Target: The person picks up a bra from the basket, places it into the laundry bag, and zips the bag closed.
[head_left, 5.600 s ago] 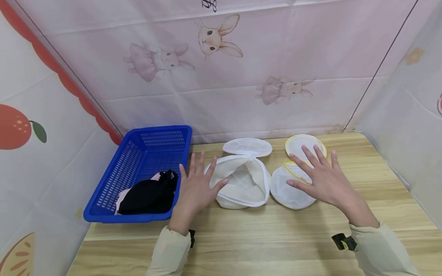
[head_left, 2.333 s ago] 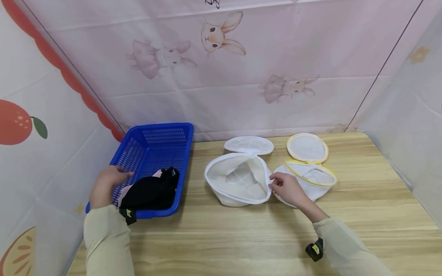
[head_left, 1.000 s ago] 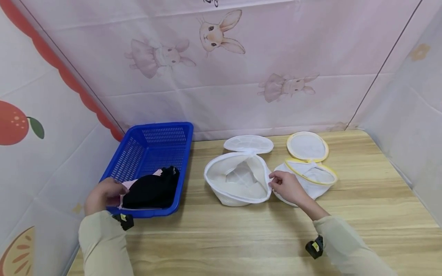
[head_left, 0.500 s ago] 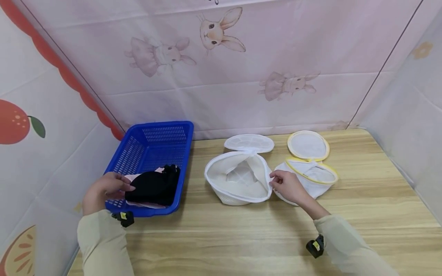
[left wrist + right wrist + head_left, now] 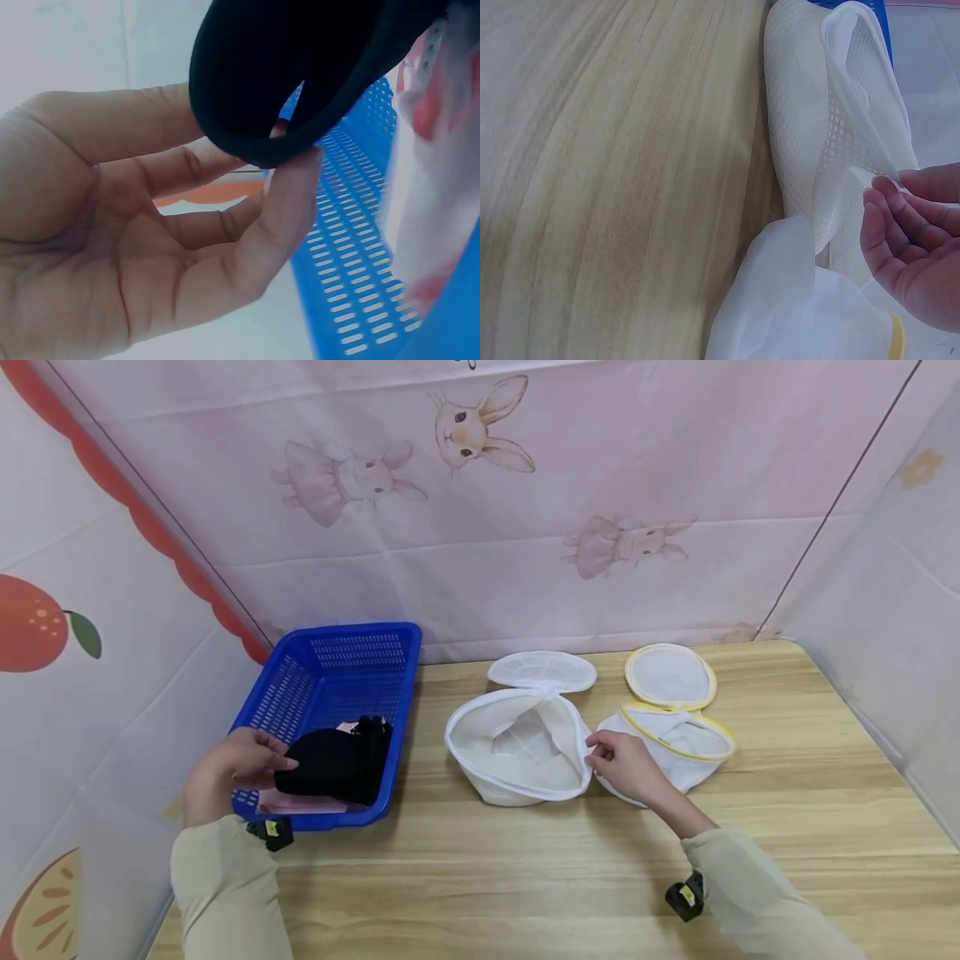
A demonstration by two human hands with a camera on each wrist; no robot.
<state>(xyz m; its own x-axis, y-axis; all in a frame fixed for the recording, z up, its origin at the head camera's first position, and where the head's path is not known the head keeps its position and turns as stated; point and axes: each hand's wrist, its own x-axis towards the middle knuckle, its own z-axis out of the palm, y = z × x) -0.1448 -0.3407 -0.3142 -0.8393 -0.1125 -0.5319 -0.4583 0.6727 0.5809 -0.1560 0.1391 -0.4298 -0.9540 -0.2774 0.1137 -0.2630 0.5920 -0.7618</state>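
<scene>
My left hand (image 5: 231, 770) pinches the edge of a black bra (image 5: 330, 764) inside the blue basket (image 5: 408, 693). In the left wrist view, thumb and fingers close on the rim of the bra's cup (image 5: 247, 82). Pale pink cloth (image 5: 307, 803) lies beneath it, seen blurred in the left wrist view as white and red fabric (image 5: 420, 202). My right hand (image 5: 626, 766) pinches the white rim of an open mesh laundry bag (image 5: 487, 789). In the right wrist view, its thumb and forefinger meet on that rim (image 5: 877, 154).
Right of the mesh bag stands a second white laundry bag (image 5: 693, 772) with yellow trim, its round lid (image 5: 670, 677) folded back. The first bag's lid (image 5: 542, 671) lies back too. Printed cloth walls (image 5: 480, 585) enclose the wooden table (image 5: 495, 885).
Both hands were spread above the table earlier. The left went into the basket, took hold of the black bra and shifted its edge, baring pink cloth; the right took the mesh bag's rim and stays there.
</scene>
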